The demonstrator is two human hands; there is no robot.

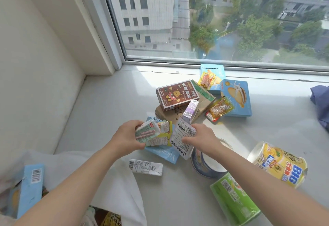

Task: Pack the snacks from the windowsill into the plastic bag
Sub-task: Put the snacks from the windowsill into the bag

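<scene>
Head view: left grip (127, 136) curled round green drink carton (146, 132); right grip (202, 141) pinching white pouch (180, 137). Carry both low to plastic bag (124, 190), mouth probably lower-left; release inside.

A small carton (147, 131) is gripped by the left hand (126, 136) and a white packet (180, 139) is held by the right hand (202, 140), both just in front of the brown box (178, 94) on the windowsill (106, 101). The plastic bag (115, 183) is seen further in front of that box, leftward.
</scene>
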